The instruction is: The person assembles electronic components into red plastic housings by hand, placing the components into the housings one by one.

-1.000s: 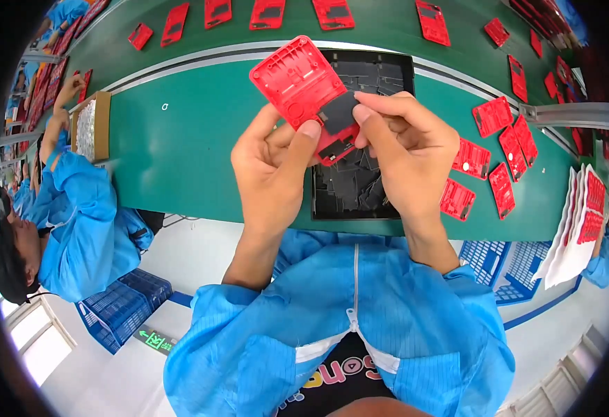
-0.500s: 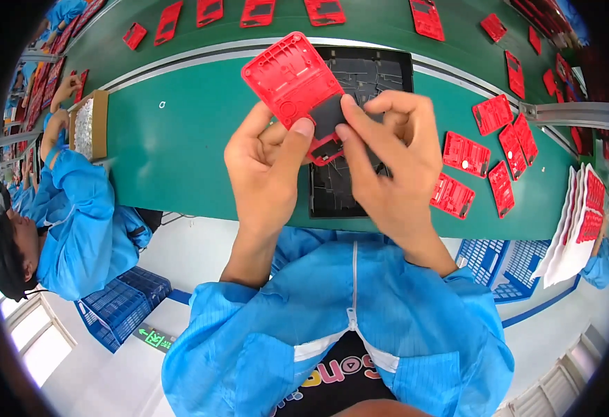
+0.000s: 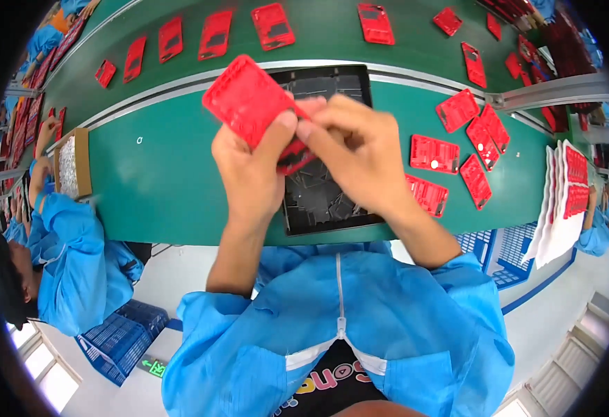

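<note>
A red plastic housing (image 3: 244, 99) with moulded ribs and a dark lower part is held tilted above the black tray. My left hand (image 3: 247, 170) is closed round its lower left side, thumb on the face. My right hand (image 3: 360, 149) is closed at the housing's right edge, its thumb and bent fingers pressed against it. These fingers hide most of the dark area there. Beneath my hands, the black tray (image 3: 332, 224) holds many thin dark flat pieces.
Several red housings (image 3: 434, 153) lie on the green table (image 3: 151, 181) to the right. More red housings (image 3: 273, 26) sit in a row on the green strip beyond the metal rail (image 3: 179, 89). On the left are a cardboard box (image 3: 82, 163) and a person in blue (image 3: 75, 257).
The view has shifted, and the housing sits slightly lower and further left. My right fingers have closed in over the dark piece that showed on it before.
</note>
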The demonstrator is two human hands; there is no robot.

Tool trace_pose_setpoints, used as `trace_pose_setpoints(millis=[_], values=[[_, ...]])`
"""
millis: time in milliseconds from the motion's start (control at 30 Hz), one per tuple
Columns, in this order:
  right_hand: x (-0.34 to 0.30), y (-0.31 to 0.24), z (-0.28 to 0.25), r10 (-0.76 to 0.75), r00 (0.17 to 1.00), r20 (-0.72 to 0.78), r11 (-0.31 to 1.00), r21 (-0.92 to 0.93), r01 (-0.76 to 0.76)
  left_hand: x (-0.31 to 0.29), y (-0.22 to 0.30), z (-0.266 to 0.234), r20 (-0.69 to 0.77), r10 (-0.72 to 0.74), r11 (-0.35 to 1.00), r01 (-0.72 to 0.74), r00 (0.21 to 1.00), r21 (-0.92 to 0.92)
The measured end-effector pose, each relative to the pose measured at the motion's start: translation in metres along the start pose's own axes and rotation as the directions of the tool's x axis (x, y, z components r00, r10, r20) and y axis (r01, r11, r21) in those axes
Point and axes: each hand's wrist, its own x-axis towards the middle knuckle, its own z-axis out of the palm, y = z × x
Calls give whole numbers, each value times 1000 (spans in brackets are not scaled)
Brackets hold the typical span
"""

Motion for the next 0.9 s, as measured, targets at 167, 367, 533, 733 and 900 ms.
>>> trace_pose_setpoints(millis=[167,367,533,733,900], values=[[123,69,-66,177,955,-237,942,-240,-234,52,0,-6,-119,-24,975,49,993,216],[168,137,-112,159,976,-149,718,-661,-217,28,5,-28,-47,-91,945,101,995,310],[163,141,-261,-116,914,-390,280,-895,-347,9,28,-80,-270,6,899,113,963,423],[124,152,-302,-4,902,-432,219,-880,-421,29,24,-52,-119,-52,927,92,992,364],[154,144,-287,268,826,-496,80,-843,-532,29,20,-39,-34,-92,903,98,995,418]])
